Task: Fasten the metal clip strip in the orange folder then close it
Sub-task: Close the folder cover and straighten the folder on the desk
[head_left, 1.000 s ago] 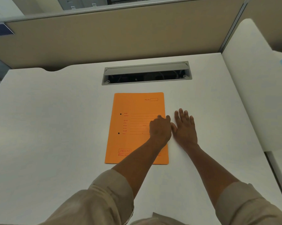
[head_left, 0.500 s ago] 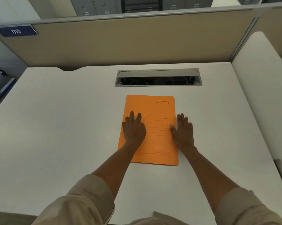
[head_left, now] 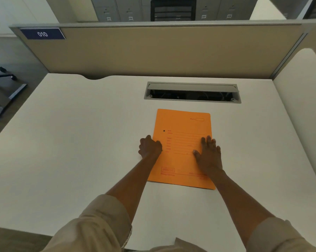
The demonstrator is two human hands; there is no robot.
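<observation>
One orange folder (head_left: 182, 142) — closed, flat, red-printed cover up.

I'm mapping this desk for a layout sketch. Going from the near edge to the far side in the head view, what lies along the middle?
Beige sleeves → orange paper folder, closed flat on the white desk, under both hands → grey cable-tray opening → tan partition panel.

White worktop (head_left: 80, 142), grey cable slot (head_left: 192, 92) open near its far edge. Tan partition (head_left: 162, 51) behind, blue "010" sign (head_left: 42, 34) at its top left. Grey cabinets (head_left: 117, 10) beyond. Chair base (head_left: 0, 75) at left.
</observation>
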